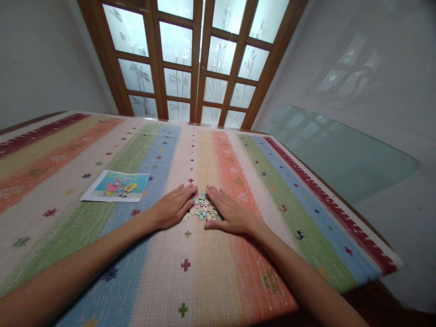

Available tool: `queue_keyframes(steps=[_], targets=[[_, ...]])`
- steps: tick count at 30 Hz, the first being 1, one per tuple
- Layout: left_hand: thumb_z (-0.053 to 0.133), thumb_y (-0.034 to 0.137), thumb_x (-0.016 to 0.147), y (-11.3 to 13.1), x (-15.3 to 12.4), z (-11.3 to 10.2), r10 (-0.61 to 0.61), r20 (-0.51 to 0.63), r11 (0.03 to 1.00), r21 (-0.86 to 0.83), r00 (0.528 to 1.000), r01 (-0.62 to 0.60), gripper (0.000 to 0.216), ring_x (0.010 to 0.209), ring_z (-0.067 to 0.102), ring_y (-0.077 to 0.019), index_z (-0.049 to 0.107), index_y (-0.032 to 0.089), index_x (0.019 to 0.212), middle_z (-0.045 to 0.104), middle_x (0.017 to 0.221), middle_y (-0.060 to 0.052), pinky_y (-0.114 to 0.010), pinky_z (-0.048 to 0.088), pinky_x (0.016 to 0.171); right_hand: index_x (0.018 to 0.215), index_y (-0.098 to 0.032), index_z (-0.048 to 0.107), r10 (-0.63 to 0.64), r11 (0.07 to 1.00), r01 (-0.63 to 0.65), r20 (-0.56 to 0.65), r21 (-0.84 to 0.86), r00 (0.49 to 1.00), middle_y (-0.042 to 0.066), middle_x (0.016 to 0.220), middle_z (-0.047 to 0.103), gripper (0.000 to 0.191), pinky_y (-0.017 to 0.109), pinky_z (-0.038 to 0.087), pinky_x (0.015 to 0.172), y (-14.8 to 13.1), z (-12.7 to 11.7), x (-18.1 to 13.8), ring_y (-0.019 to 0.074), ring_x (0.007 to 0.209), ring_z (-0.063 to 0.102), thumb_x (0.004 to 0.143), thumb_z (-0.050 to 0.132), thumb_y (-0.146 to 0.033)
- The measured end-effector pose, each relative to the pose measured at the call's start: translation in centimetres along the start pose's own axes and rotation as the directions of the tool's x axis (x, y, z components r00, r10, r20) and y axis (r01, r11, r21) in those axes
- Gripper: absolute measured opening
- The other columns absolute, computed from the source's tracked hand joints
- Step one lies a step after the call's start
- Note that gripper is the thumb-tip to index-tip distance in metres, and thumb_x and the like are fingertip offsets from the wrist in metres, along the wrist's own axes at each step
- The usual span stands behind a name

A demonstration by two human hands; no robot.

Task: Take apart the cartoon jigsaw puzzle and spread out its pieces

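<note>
Cupping puzzle-piece pile (203,210) from both sides with left grip (173,206) and right grip (231,212), both flat, fingers spread. Sits mid bench (184,281), right of cartoon print (117,186).

- Your head camera looks forward and down from above and behind your left hand (173,206) and right hand (231,213).
- It sits near them.

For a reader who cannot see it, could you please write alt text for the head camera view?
The left hand and right hand lie flat on a striped tablecloth, flanking a small heap of jigsaw pieces. A cartoon picture sheet lies to their left; frosted glass doors stand beyond the table.
</note>
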State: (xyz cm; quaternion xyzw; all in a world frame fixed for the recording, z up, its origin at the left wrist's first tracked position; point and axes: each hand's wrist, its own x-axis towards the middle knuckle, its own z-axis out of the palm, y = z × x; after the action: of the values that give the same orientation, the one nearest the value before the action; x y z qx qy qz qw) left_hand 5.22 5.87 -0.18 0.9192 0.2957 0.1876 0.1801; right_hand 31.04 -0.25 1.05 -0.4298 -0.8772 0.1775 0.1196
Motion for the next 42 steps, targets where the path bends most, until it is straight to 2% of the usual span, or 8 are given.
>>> queue_keyframes(steps=[6, 10, 13, 18, 23, 27, 37, 42], targets=[[0.033, 0.045, 0.106, 1.5, 0.7, 0.0, -0.172, -0.143, 0.918, -0.381, 0.975, 0.106, 0.043, 0.126, 0.063, -0.0271, 0.058, 0.021, 0.13, 0.068, 0.134, -0.012, -0.046, 0.045, 0.112, 0.166, -0.016, 0.007, -0.048, 0.998, 0.049, -0.049, 0.027, 0.998, 0.021, 0.169, 0.015, 0.111, 0.057, 0.018, 0.128, -1.2, 0.9, 1.0, 0.033, 0.158, 0.014, 0.088, 0.056, -0.077], [0.049, 0.053, 0.099, 1.3, 1.6, 0.6, -0.414, -0.195, 0.617, -0.778, 0.889, 0.117, 0.041, 0.112, 0.069, -0.0283, 0.063, 0.021, 0.119, 0.076, 0.111, -0.011, -0.049, 0.049, 0.106, 0.166, -0.017, 0.005, -0.042, 0.998, 0.045, -0.063, 0.041, 0.997, 0.021, 0.17, 0.011, 0.113, 0.057, 0.018, 0.128, -1.9, 1.2, 1.5, 0.0332, 0.158, 0.01, 0.086, 0.06, -0.076], [0.054, 0.06, 0.094, 0.6, 2.1, 0.9, -0.517, -0.242, 0.466, -0.884, 0.821, 0.033, 0.044, 0.106, 0.071, -0.028, 0.065, 0.018, 0.104, 0.075, 0.105, -0.012, -0.048, 0.054, 0.099, 0.165, -0.015, 0.008, -0.037, 0.999, 0.039, -0.058, 0.024, 0.998, 0.022, 0.17, 0.01, 0.112, 0.056, 0.017, 0.128, -2.3, 1.3, 1.7, 0.0333, 0.158, 0.009, 0.086, 0.063, -0.073], [0.054, 0.068, 0.089, -0.8, 2.1, 0.3, -0.577, -0.364, 0.498, -0.866, 0.731, -0.039, 0.051, 0.095, 0.07, -0.0264, 0.064, 0.018, 0.092, 0.072, 0.095, -0.009, -0.045, 0.059, 0.087, 0.165, -0.023, 0.015, -0.03, 0.999, 0.029, -0.073, -0.018, 0.997, 0.016, 0.171, 0.011, 0.11, 0.058, 0.017, 0.127, -3.0, 1.8, 2.2, 0.0354, 0.158, 0.012, 0.082, 0.067, -0.074], [0.053, 0.074, 0.086, -1.7, 1.9, -0.7, -0.597, -0.483, 0.58, -0.812, 0.641, -0.071, 0.057, 0.084, 0.068, -0.0242, 0.065, 0.019, 0.087, 0.069, 0.086, -0.007, -0.04, 0.059, 0.078, 0.164, -0.019, 0.021, -0.039, 0.999, 0.036, -0.058, -0.04, 0.998, 0.017, 0.171, 0.012, 0.108, 0.056, 0.015, 0.128, -4.0, 2.7, 3.6, 0.0357, 0.158, 0.009, 0.083, 0.058, -0.081], [0.05, 0.073, 0.089, -2.0, 1.7, -1.3, -0.576, -0.551, 0.658, -0.751, 0.604, -0.058, 0.056, 0.082, 0.066, -0.0233, 0.066, 0.019, 0.085, 0.068, 0.084, -0.006, -0.037, 0.057, 0.077, 0.161, -0.022, 0.03, -0.029, 0.998, 0.024, -0.072, -0.065, 0.997, 0.015, 0.17, 0.019, 0.097, 0.056, 0.014, 0.128, -4.9, 3.3, 5.0, 0.0359, 0.157, 0.015, 0.087, 0.057, -0.079], [0.042, 0.061, 0.097, -1.7, 1.1, -2.1, -0.472, -0.602, 0.804, -0.594, 0.645, 0.034, 0.047, 0.08, 0.065, -0.0233, 0.064, 0.021, 0.088, 0.069, 0.085, -0.006, -0.038, 0.055, 0.082, 0.152, -0.021, 0.047, 0.012, 0.994, -0.025, -0.111, -0.11, 0.994, 0.013, 0.165, 0.035, 0.079, 0.057, 0.018, 0.127, -6.2, 3.8, 7.2, 0.036, 0.156, 0.021, 0.093, 0.051, -0.074], [0.034, 0.057, 0.1, -1.3, 0.9, -2.6, -0.398, -0.574, 0.862, -0.502, 0.715, 0.077, 0.048, 0.084, 0.064, -0.0246, 0.064, 0.02, 0.091, 0.069, 0.088, -0.007, -0.04, 0.053, 0.086, 0.156, -0.017, 0.039, 0.026, 0.995, -0.015, -0.118, 0.094, 0.993, 0.015, 0.166, 0.032, 0.084, 0.054, 0.018, 0.127, -5.7, 3.2, 7.3, 0.0317, 0.156, 0.021, 0.096, 0.038, -0.076]])
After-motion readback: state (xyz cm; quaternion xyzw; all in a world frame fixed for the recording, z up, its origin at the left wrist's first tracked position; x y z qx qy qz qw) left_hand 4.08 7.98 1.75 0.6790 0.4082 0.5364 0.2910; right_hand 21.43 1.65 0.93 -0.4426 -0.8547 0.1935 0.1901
